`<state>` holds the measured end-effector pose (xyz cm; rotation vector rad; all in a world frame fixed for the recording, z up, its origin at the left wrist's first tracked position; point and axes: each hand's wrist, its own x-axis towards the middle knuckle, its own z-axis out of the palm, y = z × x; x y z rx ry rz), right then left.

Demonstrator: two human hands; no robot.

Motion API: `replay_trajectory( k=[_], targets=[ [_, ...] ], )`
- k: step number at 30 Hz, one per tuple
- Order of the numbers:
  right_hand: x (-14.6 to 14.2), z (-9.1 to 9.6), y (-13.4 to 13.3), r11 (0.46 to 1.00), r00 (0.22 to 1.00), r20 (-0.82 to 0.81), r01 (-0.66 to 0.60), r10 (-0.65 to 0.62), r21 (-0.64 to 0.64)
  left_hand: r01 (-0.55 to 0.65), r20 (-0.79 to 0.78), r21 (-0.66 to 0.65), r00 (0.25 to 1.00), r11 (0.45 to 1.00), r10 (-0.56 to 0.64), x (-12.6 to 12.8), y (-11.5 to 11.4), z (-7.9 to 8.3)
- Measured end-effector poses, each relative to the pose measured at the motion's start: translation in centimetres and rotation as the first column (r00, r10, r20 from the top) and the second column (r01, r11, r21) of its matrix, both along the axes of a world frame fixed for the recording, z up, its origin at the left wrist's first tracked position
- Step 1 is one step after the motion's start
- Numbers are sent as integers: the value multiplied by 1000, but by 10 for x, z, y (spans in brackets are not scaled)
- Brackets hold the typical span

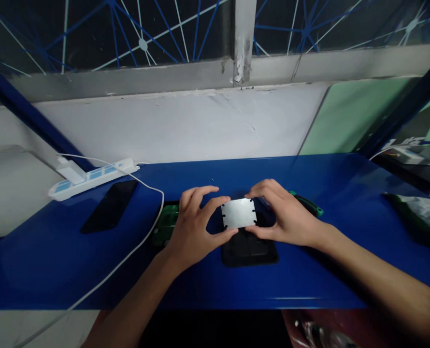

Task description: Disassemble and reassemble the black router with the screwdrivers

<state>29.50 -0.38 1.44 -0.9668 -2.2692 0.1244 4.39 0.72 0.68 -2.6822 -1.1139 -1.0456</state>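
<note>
A small silver metal plate (pixel 238 213) with black tabs on its edges is held between both hands above the blue table (pixel 345 270). My left hand (pixel 193 227) pinches the plate's left edge between thumb and fingers. My right hand (pixel 285 215) grips its right edge the same way. Just below the plate a black rectangular tray-like piece (pixel 249 251) lies flat on the table. A green circuit board (pixel 167 224) lies partly hidden behind my left hand.
A white power strip (pixel 92 178) sits at the back left, its white cable (pixel 128 256) running across the table to the front edge. A black phone (pixel 109 207) lies next to it. A green-handled tool (pixel 311 204) shows behind my right hand. A dark bag (pixel 418 217) lies at the right.
</note>
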Motion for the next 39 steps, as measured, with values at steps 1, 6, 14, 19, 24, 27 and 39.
replay_trajectory(
  k=[1, 6, 14, 19, 24, 27, 39],
  targets=[
    [0, 0, 0, 1000, 1000, 2, -1, 1, 3, -3, -6, 4, 1000, 1000, 3, 0, 0, 0],
    [1, 0, -1, 999, 1000, 9, -24, 24, 35, -7, -60, 29, 998, 1000, 8, -1, -1, -2],
    [-9, -1, -7, 984, 994, -37, -92, 99, 154, 63, -105, 99, 993, 993, -52, 3, -2, -4],
    [-19, 1, -12, 980, 988, -56, -132, 142, 148, 104, -76, 123, 993, 987, -95, 5, -6, -2],
    [-18, 0, -11, 992, 990, -87, -109, 113, 57, 100, 16, 27, 995, 995, -100, 4, -4, 2],
    [-19, -2, -9, 996, 995, -59, -82, 84, 29, 110, 49, -10, 993, 994, -109, 3, -2, 3],
    [-26, -7, -10, 995, 994, -100, -61, 52, -81, 210, 120, -120, 973, 970, -196, 0, -4, 3]
  ],
)
